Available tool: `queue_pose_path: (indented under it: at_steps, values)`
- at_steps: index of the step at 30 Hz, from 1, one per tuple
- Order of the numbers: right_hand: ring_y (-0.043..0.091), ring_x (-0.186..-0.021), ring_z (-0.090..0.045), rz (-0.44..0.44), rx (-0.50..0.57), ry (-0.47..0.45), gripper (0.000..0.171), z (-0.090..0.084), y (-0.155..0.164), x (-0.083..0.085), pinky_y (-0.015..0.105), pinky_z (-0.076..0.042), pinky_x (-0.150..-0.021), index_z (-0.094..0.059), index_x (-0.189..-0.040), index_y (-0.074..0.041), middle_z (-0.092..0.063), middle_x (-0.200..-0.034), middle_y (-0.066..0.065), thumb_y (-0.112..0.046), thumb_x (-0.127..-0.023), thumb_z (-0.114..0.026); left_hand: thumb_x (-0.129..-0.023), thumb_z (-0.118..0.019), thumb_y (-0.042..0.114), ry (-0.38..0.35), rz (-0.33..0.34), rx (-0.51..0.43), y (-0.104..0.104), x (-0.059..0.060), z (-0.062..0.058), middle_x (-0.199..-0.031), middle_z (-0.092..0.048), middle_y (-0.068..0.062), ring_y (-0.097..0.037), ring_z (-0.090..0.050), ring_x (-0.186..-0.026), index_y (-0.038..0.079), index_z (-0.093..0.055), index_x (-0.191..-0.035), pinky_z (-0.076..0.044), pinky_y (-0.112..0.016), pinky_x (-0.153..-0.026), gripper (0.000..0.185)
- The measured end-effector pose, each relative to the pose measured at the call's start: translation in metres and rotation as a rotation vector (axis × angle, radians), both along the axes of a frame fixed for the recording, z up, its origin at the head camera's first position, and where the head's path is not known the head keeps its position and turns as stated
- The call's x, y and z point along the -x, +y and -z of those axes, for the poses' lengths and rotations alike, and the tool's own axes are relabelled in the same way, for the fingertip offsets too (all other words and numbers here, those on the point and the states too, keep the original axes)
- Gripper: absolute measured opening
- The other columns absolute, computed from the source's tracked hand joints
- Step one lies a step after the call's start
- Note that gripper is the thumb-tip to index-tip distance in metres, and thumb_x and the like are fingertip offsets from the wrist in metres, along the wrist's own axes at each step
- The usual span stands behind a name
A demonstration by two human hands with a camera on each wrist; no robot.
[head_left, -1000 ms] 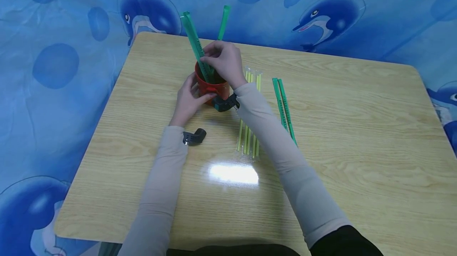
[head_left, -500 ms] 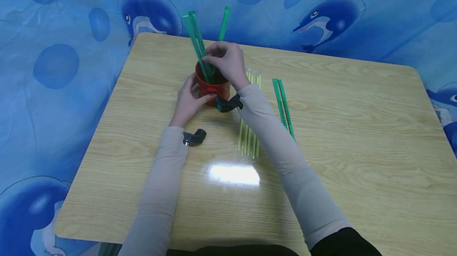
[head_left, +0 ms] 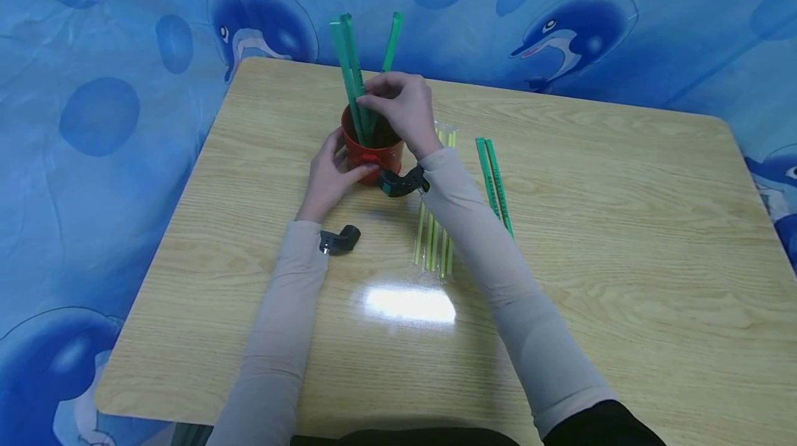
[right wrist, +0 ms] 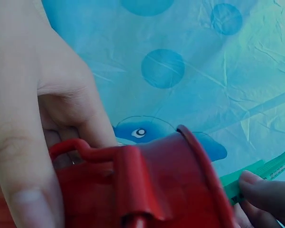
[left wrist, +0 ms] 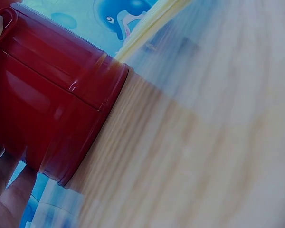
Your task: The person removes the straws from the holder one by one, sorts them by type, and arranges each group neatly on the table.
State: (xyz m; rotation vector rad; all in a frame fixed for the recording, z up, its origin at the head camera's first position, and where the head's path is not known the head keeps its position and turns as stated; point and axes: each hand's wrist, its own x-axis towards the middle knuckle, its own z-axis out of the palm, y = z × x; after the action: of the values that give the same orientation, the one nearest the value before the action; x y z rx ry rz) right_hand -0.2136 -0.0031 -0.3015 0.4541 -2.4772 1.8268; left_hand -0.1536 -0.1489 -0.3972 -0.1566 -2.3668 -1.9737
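Observation:
A red metal pail (head_left: 372,155) with a small wire handle stands on the table, holding several long, slim green packets with printed lettering. My left hand (head_left: 325,173) grips the pail from its left side, thumb across the front; in the left wrist view, fingers (left wrist: 20,190) curve under its red wall. Above the rim, my right hand (head_left: 401,106) pinches a green packet (head_left: 353,62) between thumb and fingers, as the right wrist view also shows at the thumb (right wrist: 263,190). Another green packet (head_left: 391,41) leans behind that hand. The lower ends are hidden inside the pail.
Several yellow straws (head_left: 429,242) in clear wrappers lie on the wooden table (head_left: 623,238), partly under the right forearm. Two more green packets (head_left: 494,180) lie to their right. A blue dolphin-print sheet (head_left: 436,38) hangs behind the table.
The green packets at the pail's left have swung from a leftward lean to more upright. My right hand has shifted slightly right with them. The left hand stays on the pail.

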Motion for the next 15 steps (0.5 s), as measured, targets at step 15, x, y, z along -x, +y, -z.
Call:
queue_pose_path:
  at_steps: [15]
  values:
    - [0.019,-0.084,-0.064,0.048,0.227,0.054,0.018,-0.017,0.023,-0.006,0.029,-0.054,-0.080,-0.071,-0.097,0.004,-0.069,-0.086,0.007,-0.003,-0.080,-0.074,-0.079,-0.078,0.013,-0.019,-0.012,-0.024,0.002,0.001,0.001,-0.145,-0.040,-0.006,-0.018,-0.038,-0.133,0.011,-0.034,-0.144,-0.035,-0.026,-0.107,0.079]
